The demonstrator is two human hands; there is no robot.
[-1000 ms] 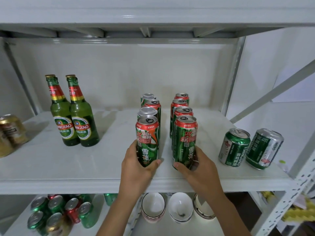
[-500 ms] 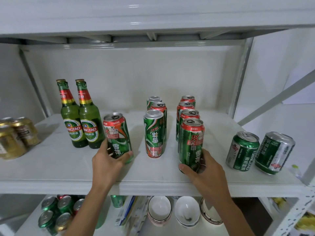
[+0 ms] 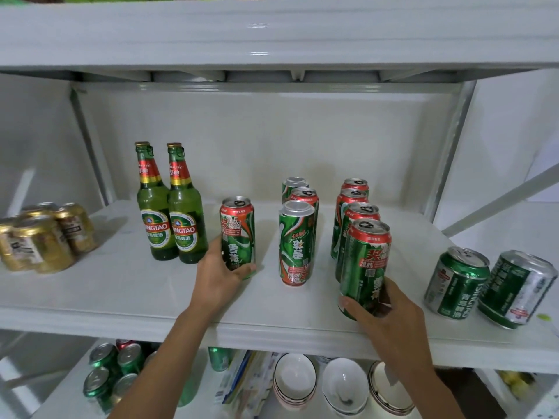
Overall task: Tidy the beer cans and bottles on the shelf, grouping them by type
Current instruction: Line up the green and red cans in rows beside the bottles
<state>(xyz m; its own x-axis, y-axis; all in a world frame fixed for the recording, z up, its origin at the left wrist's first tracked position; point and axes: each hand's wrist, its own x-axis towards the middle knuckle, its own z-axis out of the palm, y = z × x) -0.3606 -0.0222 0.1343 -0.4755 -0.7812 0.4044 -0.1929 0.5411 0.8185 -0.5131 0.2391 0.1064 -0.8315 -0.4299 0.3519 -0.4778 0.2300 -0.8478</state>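
On the white shelf [image 3: 127, 294], my left hand [image 3: 216, 278] grips a tall green-and-red can [image 3: 238, 231] standing just right of two green Tsingtao bottles [image 3: 169, 207]. My right hand [image 3: 390, 316] holds the front tall can [image 3: 364, 264] of the right row [image 3: 354, 207], tilted slightly near the shelf's front edge. A middle row of tall cans [image 3: 296, 237] stands between my hands. Two short green Tsingtao cans [image 3: 490, 282] sit at the far right. Gold cans [image 3: 42, 237] cluster at the far left.
An upper shelf board [image 3: 272, 34] hangs overhead. Metal uprights [image 3: 447, 152] frame the back corners. Below, the lower shelf holds several green and red cans [image 3: 112, 373], a flat package [image 3: 239, 385] and three bowls [image 3: 341, 385].
My left hand carried its tall can leftward from the middle row to beside the bottles. My right hand stayed on the front right can, which now leans a little.
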